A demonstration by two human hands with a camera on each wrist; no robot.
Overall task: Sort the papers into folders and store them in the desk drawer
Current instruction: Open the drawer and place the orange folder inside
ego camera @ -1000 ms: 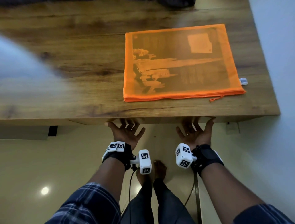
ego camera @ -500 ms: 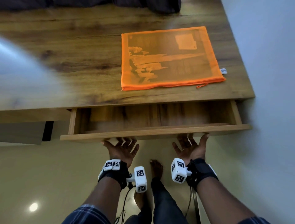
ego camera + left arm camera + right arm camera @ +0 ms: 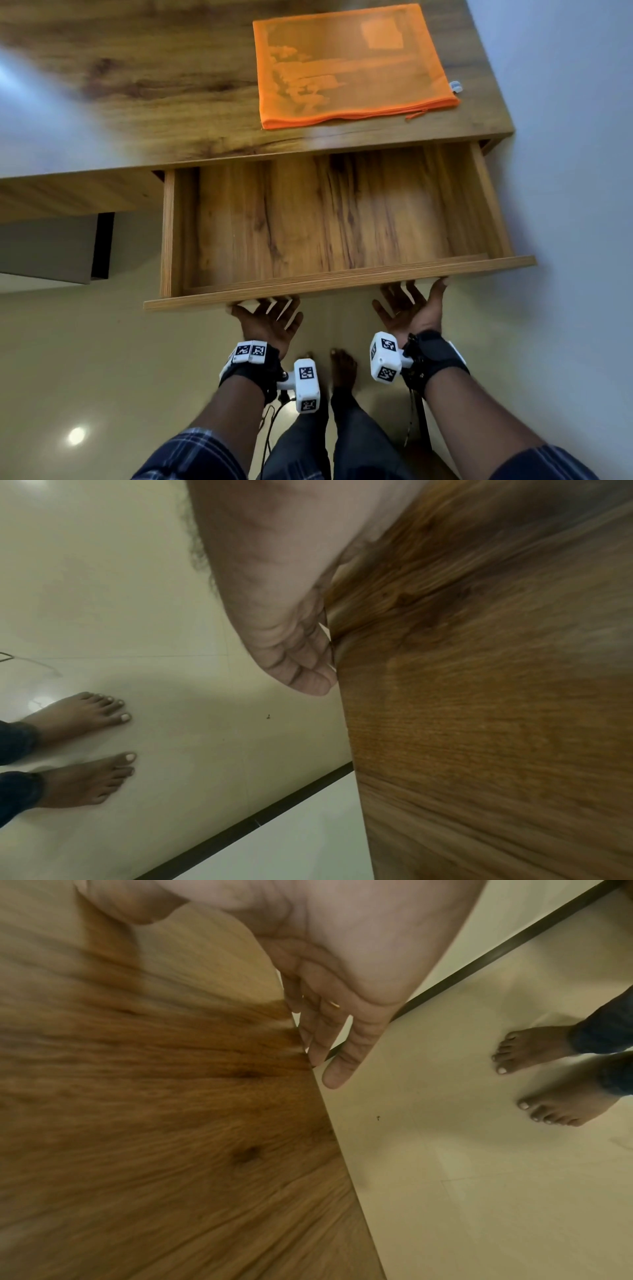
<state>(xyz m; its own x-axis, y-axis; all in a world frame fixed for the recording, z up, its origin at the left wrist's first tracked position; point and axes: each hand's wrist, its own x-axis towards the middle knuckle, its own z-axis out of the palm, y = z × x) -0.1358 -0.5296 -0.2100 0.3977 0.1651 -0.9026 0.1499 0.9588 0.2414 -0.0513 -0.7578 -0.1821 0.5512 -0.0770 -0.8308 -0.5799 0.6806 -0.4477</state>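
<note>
An orange mesh zip folder [image 3: 352,65] with papers inside lies flat on the wooden desk [image 3: 154,85], near its right end. Below it the desk drawer [image 3: 342,282] stands pulled far out, and its wooden bottom is bare. Both my hands are palm up under the drawer front's lower edge. My left hand [image 3: 270,318] hooks its fingers behind the panel [image 3: 479,723] left of centre. My right hand [image 3: 411,305] does the same further right, thumb against the face [image 3: 154,1123]. The fingertips of both hands [image 3: 291,656] [image 3: 342,1015] are hidden behind the panel.
A pale wall [image 3: 565,137] runs close along the right end of the desk and drawer. My bare feet [image 3: 342,366] stand on the cream tiled floor just below the drawer front. A dark gap [image 3: 102,246] shows under the desk at the left.
The drawer was closed a second ago and slid out toward me, first a little, now nearly fully. Both hands moved back with its front edge. The folder stayed put.
</note>
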